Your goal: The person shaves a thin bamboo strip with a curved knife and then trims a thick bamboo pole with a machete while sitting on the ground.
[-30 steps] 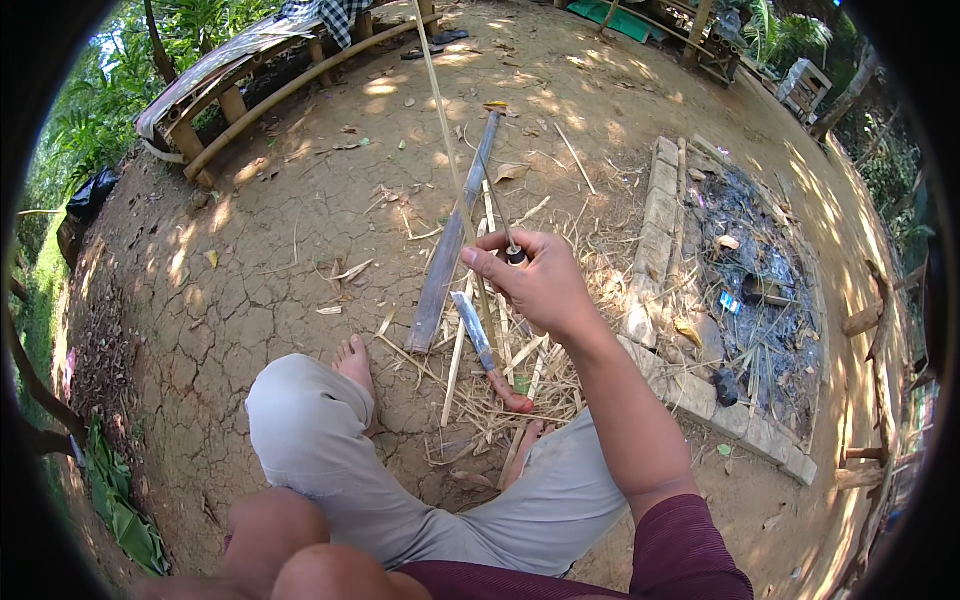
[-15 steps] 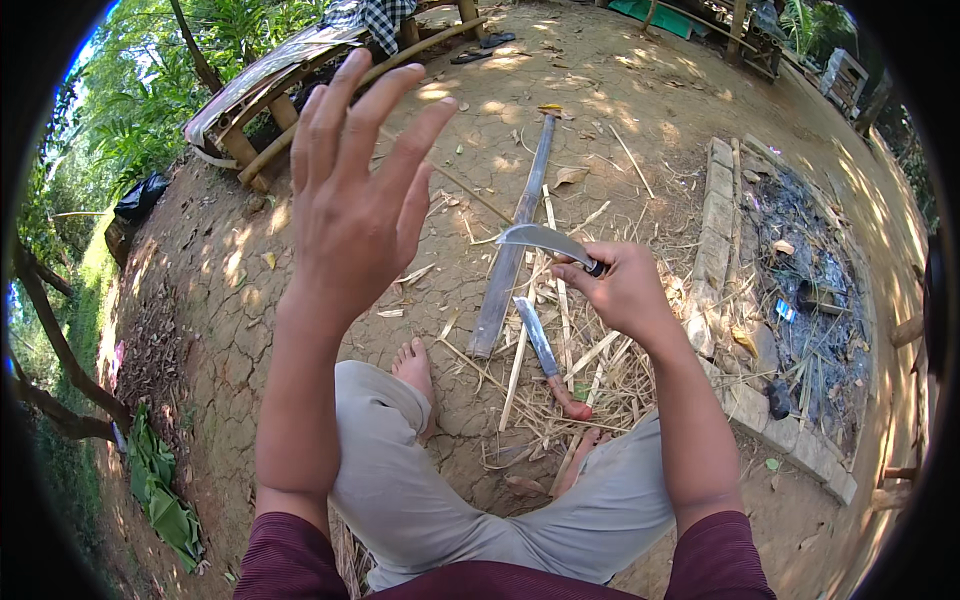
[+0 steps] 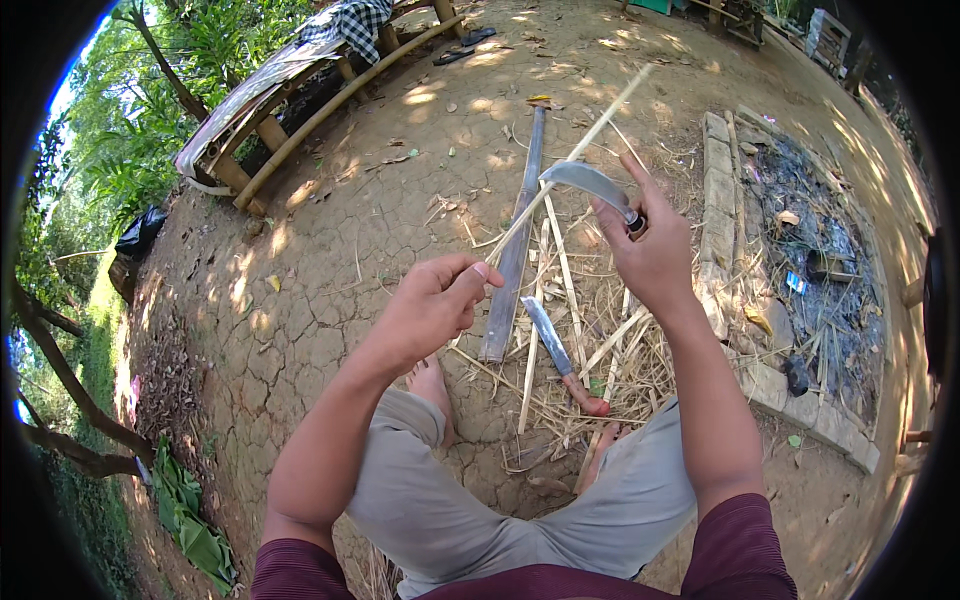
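In my right hand is a small curved knife, gripped by its dark handle, the index finger lifted. The blade points left and meets a thin pale strip, likely bamboo. That strip slants from near my left fingertips up to the far right, past the knife tip. My left hand is closed in a pinch at its near end. Below lie a long flat dark wooden slat and a straight-bladed knife with a wooden, red-ended handle. Pale strips and shavings lie around them.
A brick-edged fire pit with ash and debris lies to the right. A bamboo bench with a checked cloth stands at the far left. Green leaves lie lower left. My bare foot rests on the cracked ground.
My left hand has come down from its raised, spread position and closed in a pinch. My right hand with the curved knife has moved up and right. The strip now slants to the far right.
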A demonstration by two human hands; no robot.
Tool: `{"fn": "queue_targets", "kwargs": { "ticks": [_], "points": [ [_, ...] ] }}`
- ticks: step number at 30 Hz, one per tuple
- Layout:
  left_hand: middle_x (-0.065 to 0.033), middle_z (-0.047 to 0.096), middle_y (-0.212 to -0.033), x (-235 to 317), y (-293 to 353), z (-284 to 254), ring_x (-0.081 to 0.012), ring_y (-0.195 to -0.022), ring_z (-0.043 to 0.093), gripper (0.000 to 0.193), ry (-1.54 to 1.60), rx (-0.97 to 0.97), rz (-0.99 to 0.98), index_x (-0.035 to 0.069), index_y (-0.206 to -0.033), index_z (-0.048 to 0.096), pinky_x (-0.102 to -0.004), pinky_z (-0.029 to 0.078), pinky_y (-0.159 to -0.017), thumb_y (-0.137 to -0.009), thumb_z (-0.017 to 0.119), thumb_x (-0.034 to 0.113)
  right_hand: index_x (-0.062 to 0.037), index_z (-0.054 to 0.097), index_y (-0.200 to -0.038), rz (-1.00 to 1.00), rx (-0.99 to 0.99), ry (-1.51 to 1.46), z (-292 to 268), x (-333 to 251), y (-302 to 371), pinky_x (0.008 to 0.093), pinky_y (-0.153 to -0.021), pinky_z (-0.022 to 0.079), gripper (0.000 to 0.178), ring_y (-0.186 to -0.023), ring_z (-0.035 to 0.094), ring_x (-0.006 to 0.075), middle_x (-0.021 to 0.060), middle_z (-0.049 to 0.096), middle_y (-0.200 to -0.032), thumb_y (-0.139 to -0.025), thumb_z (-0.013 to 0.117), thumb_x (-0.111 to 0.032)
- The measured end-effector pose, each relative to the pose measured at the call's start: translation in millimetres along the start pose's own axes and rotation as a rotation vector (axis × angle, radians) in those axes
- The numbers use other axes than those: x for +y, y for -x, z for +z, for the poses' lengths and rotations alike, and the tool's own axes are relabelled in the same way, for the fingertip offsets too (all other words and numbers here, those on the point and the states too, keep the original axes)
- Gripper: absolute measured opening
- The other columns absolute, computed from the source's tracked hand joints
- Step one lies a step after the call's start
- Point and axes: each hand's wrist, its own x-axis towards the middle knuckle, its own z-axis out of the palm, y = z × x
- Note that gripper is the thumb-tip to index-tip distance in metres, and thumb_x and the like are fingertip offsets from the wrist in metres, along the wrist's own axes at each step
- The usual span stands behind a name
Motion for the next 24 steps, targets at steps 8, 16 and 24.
{"fn": "queue_targets", "kwargs": {
  "ticks": [8,16,24],
  "points": [
    [0.002,0.052,-0.076,3.3,-2.3,18.8,-0.0041,-0.056,0.041,0.017,0.326,0.127,0.056,0.0,-0.1,0.062,-0.0217,0.031,-0.048,-0.102,0.054,0.015,-0.0012,0.061,-0.082,-0.067,-0.319,-0.167,31.9,-43.6,46.3,0.0454,-0.052,0.047,0.052,-0.055,0.062,0.0349,0.0174,0.06,-0.061,-0.098,0.054,-0.051],
    [0.0028,0.053,-0.073,2.2,8.3,36.6,-0.0015,-0.052,0.038,0.019,0.181,0.228,0.121,-0.003,-0.098,0.067,-0.0197,0.025,-0.044,-0.1,0.059,0.014,-0.0024,0.054,-0.075,-0.196,-0.221,-0.092,35.6,-35.0,45.2,0.0458,-0.048,0.045,0.049,-0.057,0.062,0.0391,0.0184,0.059,-0.061,-0.099,0.053,-0.045],
    [0.0048,0.051,-0.072,3.6,13.3,49.1,0.0004,-0.054,0.038,0.023,0.046,0.326,0.276,-0.001,-0.107,0.07,-0.0182,0.027,-0.046,-0.101,0.059,0.017,-0.0045,0.054,-0.078,-0.316,0.018,0.075,36.0,-25.0,30.2,0.0463,-0.045,0.045,0.041,-0.053,0.062,0.0385,0.0164,0.06,-0.06,-0.097,0.059,-0.04]
  ]
}}
